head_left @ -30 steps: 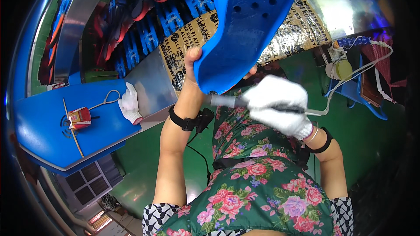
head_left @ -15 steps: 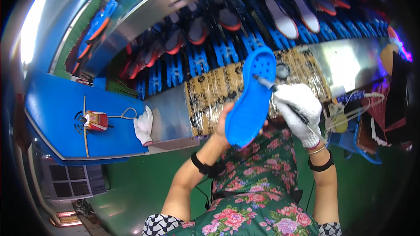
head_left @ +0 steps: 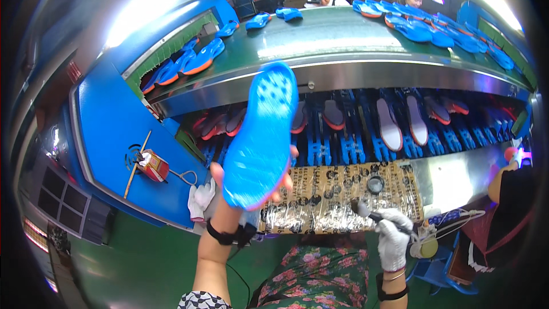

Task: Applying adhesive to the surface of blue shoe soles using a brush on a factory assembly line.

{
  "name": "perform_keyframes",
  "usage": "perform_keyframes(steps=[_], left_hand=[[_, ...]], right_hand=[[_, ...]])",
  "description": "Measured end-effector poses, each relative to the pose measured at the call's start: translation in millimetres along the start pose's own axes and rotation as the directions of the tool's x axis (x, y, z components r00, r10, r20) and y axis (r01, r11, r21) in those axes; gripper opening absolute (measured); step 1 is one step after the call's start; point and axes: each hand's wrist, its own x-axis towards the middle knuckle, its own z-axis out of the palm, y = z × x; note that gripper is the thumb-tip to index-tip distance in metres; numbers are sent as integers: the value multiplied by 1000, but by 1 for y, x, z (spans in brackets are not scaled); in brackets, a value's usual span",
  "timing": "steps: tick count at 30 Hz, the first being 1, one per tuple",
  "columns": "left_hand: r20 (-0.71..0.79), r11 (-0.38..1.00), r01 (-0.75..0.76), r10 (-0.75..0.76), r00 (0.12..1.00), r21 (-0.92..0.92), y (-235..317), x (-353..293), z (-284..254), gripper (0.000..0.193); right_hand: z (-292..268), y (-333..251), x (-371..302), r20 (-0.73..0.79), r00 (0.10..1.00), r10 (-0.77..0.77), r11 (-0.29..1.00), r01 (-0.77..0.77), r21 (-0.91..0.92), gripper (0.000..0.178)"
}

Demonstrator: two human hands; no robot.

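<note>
- From where I stand, the blue sole [head_left: 258,137] is up in the air in front of the worker, left of centre, in the bare left hand [head_left: 218,175].
- That hand is clamped on the heel end from beneath, thumb at the left edge, fingertips showing past the right edge.
- The sole's long axis runs away from the worker — heel end nearest, the end with the holes farthest, leaning a little right and toward the green belt [head_left: 320,37]. Shiny streaks cross its upturned face.
- The gloved right hand [head_left: 393,241] is curled round the handle of a brush [head_left: 362,208], out to the right and nearer the body. The hands are well apart.
- The bristles point up and left, over the brown wrap [head_left: 317,197] on the table, with a round dark-rimmed dish [head_left: 376,185] just beyond. So the sole lies to the left of the brush and farther out; the left hand is the nearer one.
- Half a second ago the bristles are at the holed end; now there is a clear gap — the brush is off to the right. The view also takes in the belt with its blue soles [head_left: 420,28], out of sight in that earlier look.
</note>
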Motion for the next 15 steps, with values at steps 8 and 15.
perform_keyframes(steps=[8, 15], left_hand=[[-650, 783, -572, 304, 696, -246, 129, 116, -87, 95], [-598, 732, -320, 678, 428, 601, 129, 83, -117, 61]], right_hand=[[17, 55, -6, -15, 976, 217, 972, -217, -89, 17], [3, 64, -9, -119, 954, 276, 958, -284, -51, 20]])
